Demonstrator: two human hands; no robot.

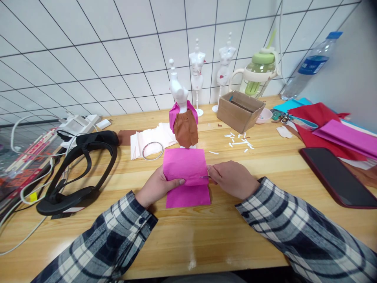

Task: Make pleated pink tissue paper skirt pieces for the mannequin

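Observation:
A magenta sheet (185, 163), creased across its middle, is at the centre in front of a small white mannequin (178, 91) dressed in brown and magenta pieces. My left hand (157, 186) grips the sheet's left edge, its thumb lying on top. At the right edge, my right hand (232, 179) is closed round a small metal tool (205, 177), whose thin tip lies over the sheet near the crease. Most of the tool is hidden by the fingers, so its kind is unclear. A metal ring (152, 158) rests on white folded sheets (137, 145) behind my left hand.
Behind stand two bare mannequins (197, 70) (225, 65), a cardboard box (239, 118) and a green-lidded jug (262, 59). White scraps (241, 143) lie before the box. A phone (338, 177) and coloured sheets (321, 118) are right; a black headset (79, 200) and cables are left.

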